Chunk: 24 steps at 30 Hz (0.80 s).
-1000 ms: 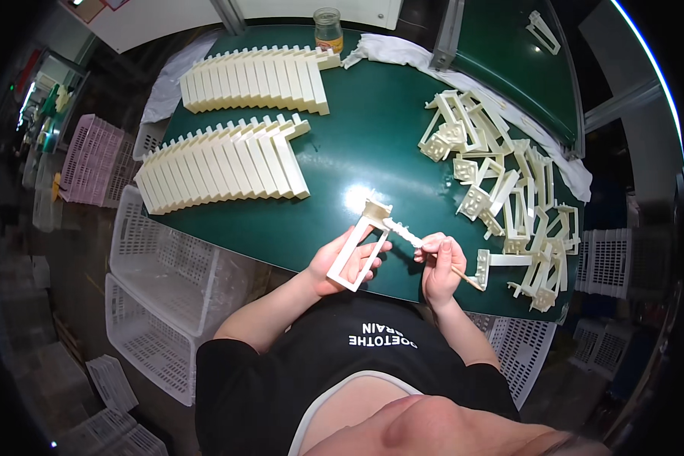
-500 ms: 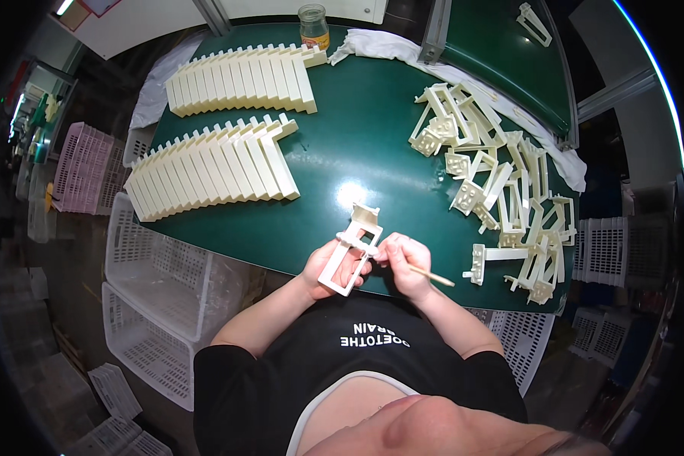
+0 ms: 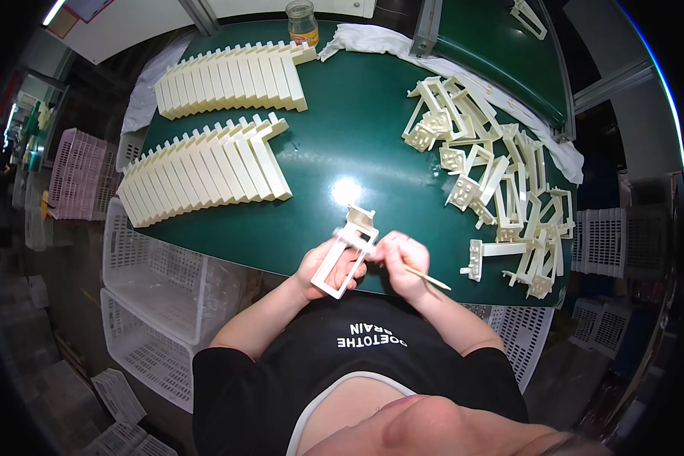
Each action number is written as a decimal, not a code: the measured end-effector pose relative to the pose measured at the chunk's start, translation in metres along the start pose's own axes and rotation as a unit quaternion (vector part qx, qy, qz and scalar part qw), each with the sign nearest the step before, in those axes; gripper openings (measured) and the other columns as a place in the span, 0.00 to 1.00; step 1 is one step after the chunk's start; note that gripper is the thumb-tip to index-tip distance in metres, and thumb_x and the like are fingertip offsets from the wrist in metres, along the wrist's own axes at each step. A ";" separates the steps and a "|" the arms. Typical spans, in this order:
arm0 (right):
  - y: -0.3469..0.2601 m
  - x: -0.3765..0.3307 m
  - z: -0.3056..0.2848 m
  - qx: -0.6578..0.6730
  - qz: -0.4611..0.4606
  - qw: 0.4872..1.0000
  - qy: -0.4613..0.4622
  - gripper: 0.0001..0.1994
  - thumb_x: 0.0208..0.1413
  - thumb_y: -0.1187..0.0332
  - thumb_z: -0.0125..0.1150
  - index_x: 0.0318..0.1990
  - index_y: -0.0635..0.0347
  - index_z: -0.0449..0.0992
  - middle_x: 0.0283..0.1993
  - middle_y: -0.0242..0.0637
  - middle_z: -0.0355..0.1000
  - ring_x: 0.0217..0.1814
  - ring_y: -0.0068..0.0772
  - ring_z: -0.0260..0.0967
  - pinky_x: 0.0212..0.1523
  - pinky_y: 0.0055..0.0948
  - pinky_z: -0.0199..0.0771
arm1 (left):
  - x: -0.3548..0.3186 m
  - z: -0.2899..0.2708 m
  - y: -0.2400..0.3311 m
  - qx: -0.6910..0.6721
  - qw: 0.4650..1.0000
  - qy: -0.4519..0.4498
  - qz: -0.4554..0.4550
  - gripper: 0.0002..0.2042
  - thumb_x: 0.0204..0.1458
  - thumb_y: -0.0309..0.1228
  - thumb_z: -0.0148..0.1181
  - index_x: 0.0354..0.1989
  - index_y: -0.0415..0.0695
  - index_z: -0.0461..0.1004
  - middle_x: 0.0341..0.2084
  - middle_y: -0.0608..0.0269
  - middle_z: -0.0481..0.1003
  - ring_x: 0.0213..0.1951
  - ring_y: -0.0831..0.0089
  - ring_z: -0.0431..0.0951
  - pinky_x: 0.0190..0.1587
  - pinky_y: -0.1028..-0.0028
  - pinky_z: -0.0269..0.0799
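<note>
My left hand (image 3: pixel 311 271) grips a cream plastic frame (image 3: pixel 330 271) with a long rectangular opening and a small flanged end, just above the table's near edge. My right hand (image 3: pixel 405 262) is closed around a thin wooden stick (image 3: pixel 438 283), whose bare end pokes out toward the lower right. A whitish, blurred piece lies across the frame beside my right fingertips; whether it is the stick's other end I cannot tell. Similar loose cream frames (image 3: pixel 466 192) lie heaped at the right. To the left stand two neat rows of cream parts, a far row (image 3: pixel 235 80) and a nearer row (image 3: pixel 205 173).
The green table (image 3: pixel 357 114) carries a glass jar (image 3: pixel 302 24) at its far edge. White cloth (image 3: pixel 380 38) runs along the back and right edge. White plastic crates (image 3: pixel 153 258) stand below on the left, pink ones (image 3: pixel 80 175) beyond. Another crate (image 3: pixel 520 334) shows under the right edge.
The whole view has shifted slightly. My left hand still holds the frame, and my right hand, now a little blurred, remains beside it with the stick.
</note>
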State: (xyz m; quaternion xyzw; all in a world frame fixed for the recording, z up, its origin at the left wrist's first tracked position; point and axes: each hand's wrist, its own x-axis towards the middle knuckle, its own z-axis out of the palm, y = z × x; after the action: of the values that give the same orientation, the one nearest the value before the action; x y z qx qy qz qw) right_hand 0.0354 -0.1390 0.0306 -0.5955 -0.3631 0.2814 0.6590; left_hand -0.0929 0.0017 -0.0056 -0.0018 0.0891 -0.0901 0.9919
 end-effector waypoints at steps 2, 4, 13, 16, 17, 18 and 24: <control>-0.016 0.001 0.006 0.046 0.040 0.993 -0.104 0.15 0.64 0.72 0.45 0.25 0.66 0.72 0.27 0.39 0.70 0.23 0.21 0.65 0.24 0.19 0.66 | 0.000 0.000 0.002 0.005 1.000 0.012 0.005 0.21 0.65 0.46 0.34 0.62 0.51 0.55 0.47 0.52 0.68 0.38 0.64 0.75 0.32 0.67 0.77; -0.020 -0.001 0.003 0.081 0.024 0.993 -0.076 0.15 0.63 0.72 0.47 0.25 0.67 0.72 0.28 0.38 0.71 0.23 0.22 0.65 0.23 0.20 0.66 | 0.002 -0.001 0.007 -0.048 0.998 -0.052 0.005 0.23 0.65 0.41 0.33 0.67 0.51 0.45 0.50 0.49 0.66 0.43 0.58 0.76 0.34 0.62 0.80; -0.030 0.013 -0.014 -0.139 -0.126 0.982 0.021 0.09 0.55 0.76 0.55 0.23 0.64 0.75 0.22 0.37 0.71 0.22 0.31 0.69 0.23 0.25 0.67 | 0.003 0.013 0.008 -0.083 0.996 -0.028 -0.009 0.24 0.65 0.38 0.34 0.69 0.51 0.44 0.47 0.47 0.67 0.32 0.59 0.72 0.29 0.64 0.81; -0.028 0.021 -0.007 -0.176 -0.164 0.971 0.007 0.08 0.53 0.78 0.56 0.23 0.64 0.74 0.21 0.39 0.70 0.21 0.34 0.69 0.23 0.27 0.68 | 0.003 0.013 0.006 -0.062 0.998 -0.019 -0.006 0.24 0.65 0.39 0.34 0.69 0.52 0.44 0.46 0.47 0.68 0.33 0.59 0.73 0.30 0.64 0.81; -0.025 0.023 -0.006 -0.176 -0.164 0.971 0.007 0.08 0.53 0.78 0.56 0.23 0.64 0.74 0.21 0.39 0.70 0.21 0.34 0.69 0.23 0.27 0.68 | 0.003 0.013 0.006 -0.062 0.998 -0.019 -0.006 0.24 0.65 0.39 0.34 0.69 0.52 0.44 0.46 0.47 0.68 0.33 0.59 0.73 0.30 0.64 0.81; -0.023 0.024 -0.004 -0.174 -0.157 0.972 0.012 0.08 0.53 0.79 0.55 0.23 0.64 0.74 0.21 0.39 0.70 0.21 0.35 0.69 0.23 0.28 0.68 | 0.004 0.013 0.006 -0.067 0.997 -0.023 -0.012 0.24 0.65 0.39 0.34 0.69 0.52 0.44 0.45 0.47 0.68 0.33 0.59 0.74 0.30 0.64 0.81; -0.011 0.012 0.005 0.073 0.124 0.990 0.001 0.14 0.63 0.72 0.48 0.24 0.65 0.73 0.22 0.31 0.71 0.20 0.15 0.65 0.21 0.16 0.65 | 0.001 0.006 0.003 -0.054 0.998 0.006 -0.012 0.25 0.65 0.41 0.32 0.69 0.53 0.44 0.44 0.48 0.70 0.33 0.61 0.75 0.31 0.64 0.81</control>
State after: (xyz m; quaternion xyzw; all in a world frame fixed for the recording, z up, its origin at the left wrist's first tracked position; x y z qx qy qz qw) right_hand 0.0375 -0.1276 0.0436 -0.5863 -0.2641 0.3862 0.6613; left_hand -0.0903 0.0040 -0.0004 -0.0560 0.0995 -0.0966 0.9888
